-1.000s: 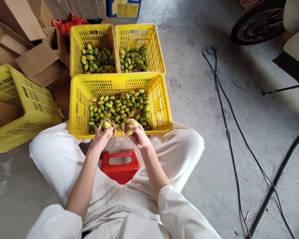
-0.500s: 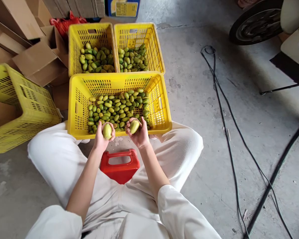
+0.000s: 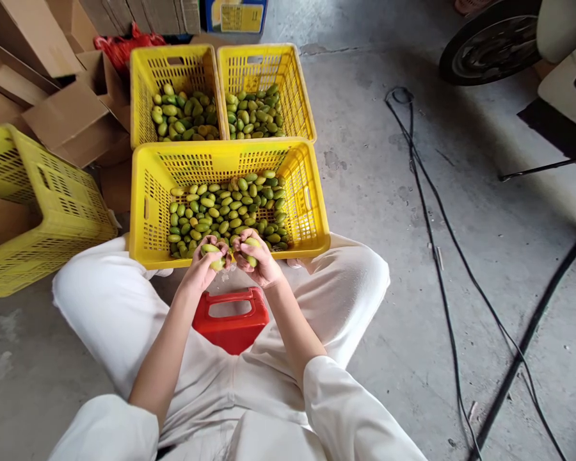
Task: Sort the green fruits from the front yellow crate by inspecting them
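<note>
Above the near rim of the front yellow crate (image 3: 230,148), both my hands are close together. Curled fingers of my left hand (image 3: 201,269) hold a small green-yellow mango (image 3: 211,251). Another mango (image 3: 252,251) sits in my right hand (image 3: 267,267), its thumb lying along the fruit. The fingertips of the two hands nearly meet; whether they touch I cannot tell. Many loose mangoes (image 3: 225,210), green to yellow, cover the bottom of this crate. Part of the pile is hidden behind my hands.
Behind stand a left yellow crate (image 3: 173,56) and a right yellow crate (image 3: 295,83), both holding mangoes. A red stool (image 3: 231,330) is between my legs. Cardboard boxes (image 3: 72,118) and a tilted yellow crate (image 3: 72,198) lie left. Black cables (image 3: 429,224) cross the floor near a wheel (image 3: 492,41).
My hands have come closer together and turned inward, fingers closing further round the mangoes. The crates have not moved.
</note>
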### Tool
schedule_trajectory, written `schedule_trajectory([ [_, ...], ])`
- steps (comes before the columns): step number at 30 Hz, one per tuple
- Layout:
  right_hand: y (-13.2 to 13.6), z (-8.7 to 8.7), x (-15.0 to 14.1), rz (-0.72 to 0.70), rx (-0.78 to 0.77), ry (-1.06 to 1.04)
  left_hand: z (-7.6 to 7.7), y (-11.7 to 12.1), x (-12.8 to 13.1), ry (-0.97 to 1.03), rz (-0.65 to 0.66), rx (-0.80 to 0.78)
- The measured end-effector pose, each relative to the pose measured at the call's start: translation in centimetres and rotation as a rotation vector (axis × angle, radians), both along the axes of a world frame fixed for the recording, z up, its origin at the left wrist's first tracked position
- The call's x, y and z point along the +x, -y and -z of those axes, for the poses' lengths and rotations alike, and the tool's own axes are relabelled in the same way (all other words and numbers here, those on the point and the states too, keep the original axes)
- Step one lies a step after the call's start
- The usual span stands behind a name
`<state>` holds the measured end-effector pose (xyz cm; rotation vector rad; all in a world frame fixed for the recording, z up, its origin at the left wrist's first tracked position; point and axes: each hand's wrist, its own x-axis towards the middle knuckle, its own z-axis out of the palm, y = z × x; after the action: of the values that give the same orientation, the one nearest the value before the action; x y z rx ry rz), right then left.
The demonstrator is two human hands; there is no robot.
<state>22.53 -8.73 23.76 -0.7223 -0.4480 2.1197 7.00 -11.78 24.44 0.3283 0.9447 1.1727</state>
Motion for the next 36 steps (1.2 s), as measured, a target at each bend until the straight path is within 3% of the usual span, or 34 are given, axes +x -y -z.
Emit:
schedule_trajectory([
  [6, 0.2, 0.4, -0.9, -0.034, -0.028, 0.083, 0.1, 0.1, 0.7, -0.059, 0.105, 0.012],
  [10, -0.3, -0.2, -0.4, 0.027, -0.101, 0.013, 0.2, 0.1, 0.2, -0.099, 0.006, 0.087],
  [13, -0.7, -0.7, 0.2, 0.106, -0.071, 0.012, 0.0, 0.1, -0.8, -0.077, -0.046, 0.128],
  [17, -0.6, -0.7, 0.5, 0.149, -0.031, 0.07, -0.1, 0.3, -1.4, -0.101, 0.007, 0.089],
  [22, -0.1, -0.3, 0.3, 0.14, -0.086, 0.023, -0.1, 0.2, -0.5, -0.055, 0.056, 0.179],
  [27, 0.1, -0.3, -0.3, 0.074, -0.068, 0.063, -0.4, 0.2, 0.0, -0.042, 0.073, 0.111],
  [31, 0.0, 0.1, -0.7, 0.104, -0.12, 0.07, -0.4, 0.5, 0.3, -0.11, 0.125, 0.074],
  [36, -0.1, 0.3, -0.7, 0.095, -0.101, 0.021, 0.2, 0.2, 0.6, -0.104, -0.016, 0.05],
])
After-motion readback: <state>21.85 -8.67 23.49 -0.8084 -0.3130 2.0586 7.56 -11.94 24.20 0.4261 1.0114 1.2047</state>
